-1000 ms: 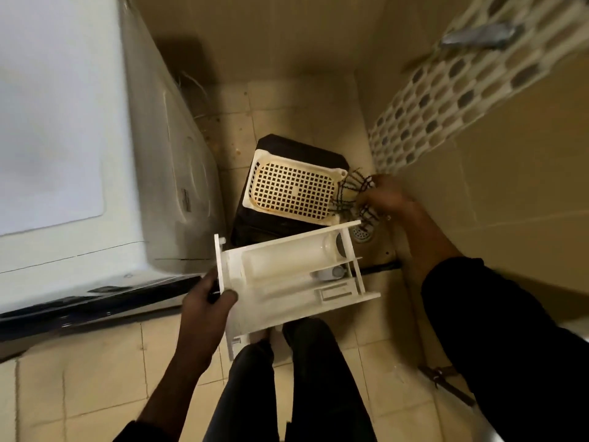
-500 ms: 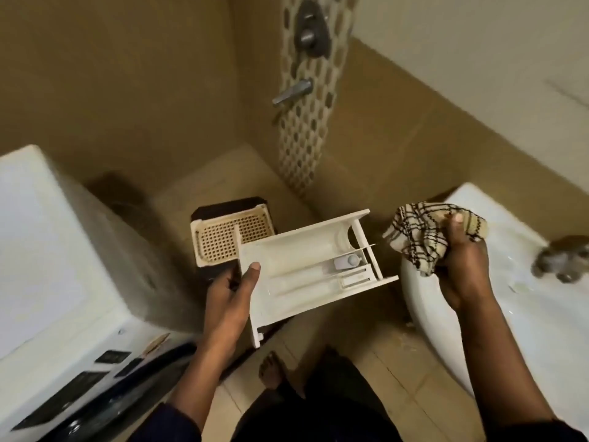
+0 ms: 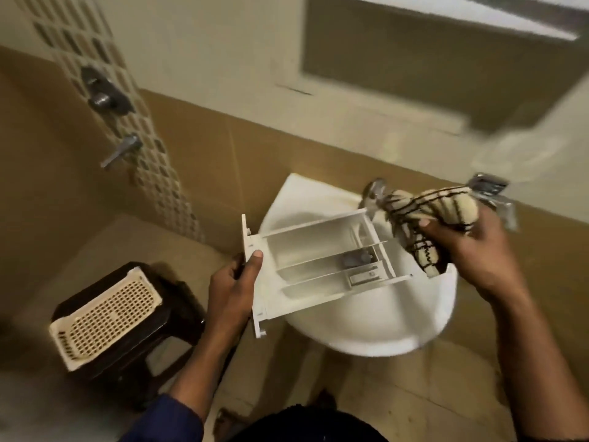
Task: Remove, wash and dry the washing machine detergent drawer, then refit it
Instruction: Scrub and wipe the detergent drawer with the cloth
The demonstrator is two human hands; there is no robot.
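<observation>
The white detergent drawer (image 3: 318, 260) hangs level over the white washbasin (image 3: 382, 330), its open compartments facing up. My left hand (image 3: 232, 288) grips the drawer's front panel at the left end, thumb on top. My right hand (image 3: 471, 247) holds a bunched cream cloth with dark checks (image 3: 430, 218) just above the drawer's right end. The basin tap (image 3: 374, 189) shows behind the cloth. The washing machine is out of view.
A dark stool (image 3: 134, 339) carrying a cream perforated basket (image 3: 108, 317) stands on the floor at lower left. A shower lever (image 3: 122, 149) and a round valve (image 3: 102, 97) sit on the patterned wall strip. Beige tiled walls close in behind the basin.
The view swung right from the washing machine to the basin. My right hand picked the cloth up from beside the stool and raised it; the drawer now hangs over the basin.
</observation>
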